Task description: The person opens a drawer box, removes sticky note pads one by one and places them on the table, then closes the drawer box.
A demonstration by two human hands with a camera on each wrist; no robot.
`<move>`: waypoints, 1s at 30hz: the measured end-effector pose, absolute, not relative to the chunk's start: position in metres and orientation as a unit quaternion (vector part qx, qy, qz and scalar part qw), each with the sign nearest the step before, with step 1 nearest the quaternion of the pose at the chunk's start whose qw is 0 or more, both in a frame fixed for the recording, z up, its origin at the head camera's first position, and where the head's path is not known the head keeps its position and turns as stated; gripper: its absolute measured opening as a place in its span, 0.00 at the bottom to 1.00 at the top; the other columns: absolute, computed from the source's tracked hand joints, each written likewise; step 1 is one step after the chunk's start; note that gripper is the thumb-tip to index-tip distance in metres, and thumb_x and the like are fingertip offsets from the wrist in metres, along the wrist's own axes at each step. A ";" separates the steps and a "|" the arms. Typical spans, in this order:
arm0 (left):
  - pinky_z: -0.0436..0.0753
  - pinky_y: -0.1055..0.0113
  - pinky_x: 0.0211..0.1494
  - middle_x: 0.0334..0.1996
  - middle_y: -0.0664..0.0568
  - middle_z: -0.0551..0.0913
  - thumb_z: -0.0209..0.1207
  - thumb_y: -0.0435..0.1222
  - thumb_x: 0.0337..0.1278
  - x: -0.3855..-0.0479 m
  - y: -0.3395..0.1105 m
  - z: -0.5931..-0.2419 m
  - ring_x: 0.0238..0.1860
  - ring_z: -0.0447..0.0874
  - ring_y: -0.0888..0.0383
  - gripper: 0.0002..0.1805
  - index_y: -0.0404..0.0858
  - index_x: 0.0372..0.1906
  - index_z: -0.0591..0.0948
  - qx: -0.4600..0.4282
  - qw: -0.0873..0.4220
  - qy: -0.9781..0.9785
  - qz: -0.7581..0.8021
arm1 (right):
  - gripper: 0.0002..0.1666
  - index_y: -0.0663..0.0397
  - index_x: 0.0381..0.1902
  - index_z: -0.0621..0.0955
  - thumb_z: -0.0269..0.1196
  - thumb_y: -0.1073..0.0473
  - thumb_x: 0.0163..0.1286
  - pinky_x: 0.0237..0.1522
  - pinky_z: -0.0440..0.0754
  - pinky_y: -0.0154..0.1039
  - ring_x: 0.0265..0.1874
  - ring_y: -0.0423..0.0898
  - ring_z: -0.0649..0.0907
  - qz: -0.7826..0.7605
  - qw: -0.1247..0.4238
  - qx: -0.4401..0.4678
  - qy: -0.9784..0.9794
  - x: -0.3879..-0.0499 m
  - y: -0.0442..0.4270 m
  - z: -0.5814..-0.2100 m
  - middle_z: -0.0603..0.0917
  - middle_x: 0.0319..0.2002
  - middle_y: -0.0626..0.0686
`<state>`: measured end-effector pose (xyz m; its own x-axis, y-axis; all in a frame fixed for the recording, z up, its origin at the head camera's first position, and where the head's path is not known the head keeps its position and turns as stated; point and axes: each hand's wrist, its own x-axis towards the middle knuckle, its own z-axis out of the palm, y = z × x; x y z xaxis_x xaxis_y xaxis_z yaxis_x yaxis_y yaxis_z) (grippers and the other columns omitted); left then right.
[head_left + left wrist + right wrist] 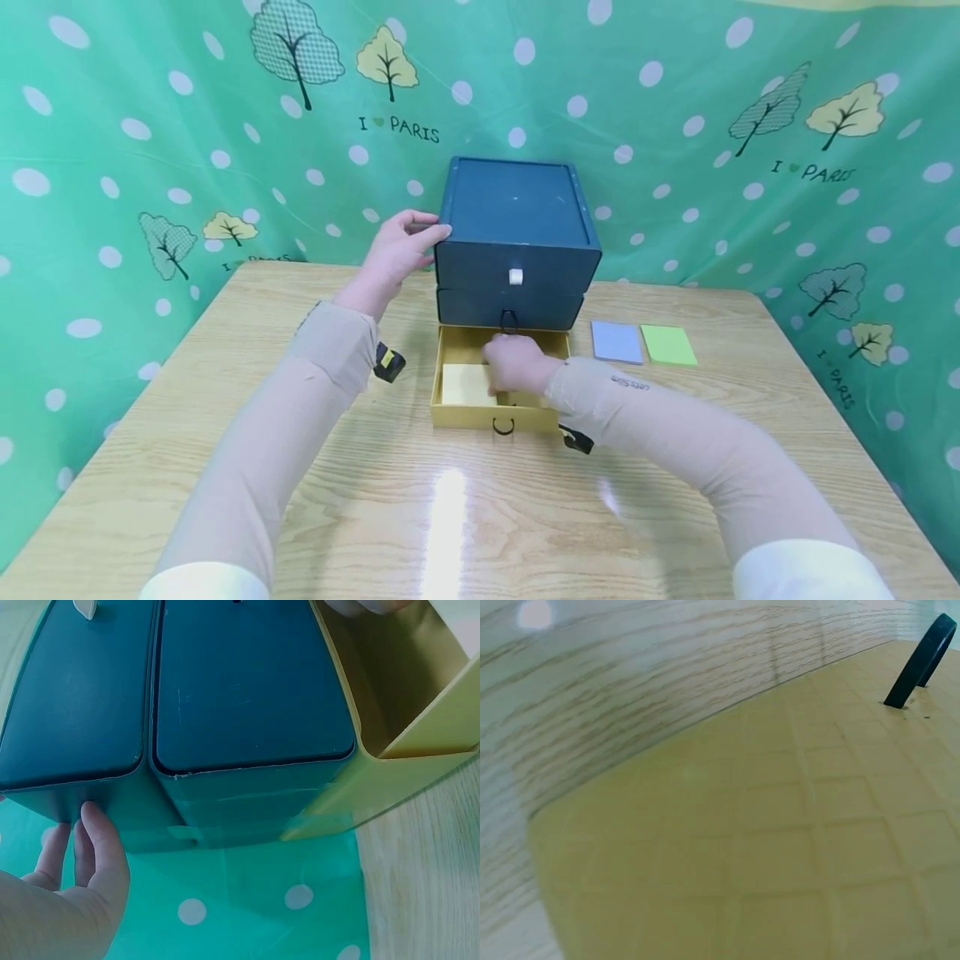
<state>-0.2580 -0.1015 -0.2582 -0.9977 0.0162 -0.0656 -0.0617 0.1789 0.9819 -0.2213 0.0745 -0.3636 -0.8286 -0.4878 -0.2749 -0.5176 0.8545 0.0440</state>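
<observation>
A dark blue drawer cabinet point(515, 202) stands on the table with its yellow bottom drawer point(457, 417) pulled out. My left hand point(401, 250) touches the cabinet's left side near the top, fingers fairly straight; the left wrist view shows this left hand point(82, 885) against the blue side wall. Inside the drawer, my right hand point(517, 364) has its fingers curled down at the right edge of a pale yellow sticky note pad point(465, 385) and appears to pinch it. Its fingertips are partly hidden. The right wrist view shows the drawer's front point(742, 832).
A blue sticky note pad point(617, 342) and a green one point(668, 345) lie side by side on the table, right of the cabinet. The upper drawer has a white knob point(515, 277). A black loop handle point(503, 427) sticks out from the yellow drawer's front.
</observation>
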 end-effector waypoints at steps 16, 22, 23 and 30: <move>0.76 0.60 0.64 0.61 0.46 0.70 0.57 0.42 0.63 -0.256 -0.100 -0.256 0.63 0.70 0.52 0.24 0.39 0.62 0.70 -0.018 0.033 0.768 0.639 | 0.26 0.48 0.12 0.65 0.72 0.58 0.53 0.19 0.54 0.32 0.17 0.40 0.59 -0.116 0.120 -0.288 0.943 -0.212 0.095 -0.354 0.57 0.14 0.44; 0.76 0.60 0.64 0.60 0.45 0.71 0.58 0.42 0.63 -0.258 -0.100 -0.258 0.62 0.70 0.52 0.24 0.39 0.61 0.70 -0.019 0.029 0.769 0.638 | 0.16 0.52 0.14 0.77 0.70 0.59 0.57 0.21 0.59 0.30 0.17 0.39 0.62 -0.191 0.132 -0.288 0.929 -0.209 0.099 -0.350 0.64 0.13 0.43; 0.76 0.60 0.64 0.60 0.45 0.71 0.58 0.42 0.63 -0.258 -0.100 -0.258 0.62 0.70 0.52 0.24 0.39 0.61 0.70 -0.019 0.029 0.770 0.638 | 0.15 0.52 0.14 0.78 0.70 0.59 0.57 0.21 0.60 0.29 0.17 0.38 0.63 -0.203 0.136 -0.285 0.927 -0.208 0.100 -0.350 0.66 0.14 0.42; 0.76 0.60 0.64 0.60 0.45 0.70 0.58 0.42 0.63 -0.258 -0.100 -0.258 0.62 0.70 0.52 0.24 0.39 0.61 0.70 -0.021 0.031 0.771 0.636 | 0.26 0.50 0.09 0.68 0.68 0.56 0.60 0.19 0.56 0.31 0.13 0.39 0.58 -0.292 0.170 -0.238 0.911 -0.208 0.106 -0.346 0.59 0.11 0.43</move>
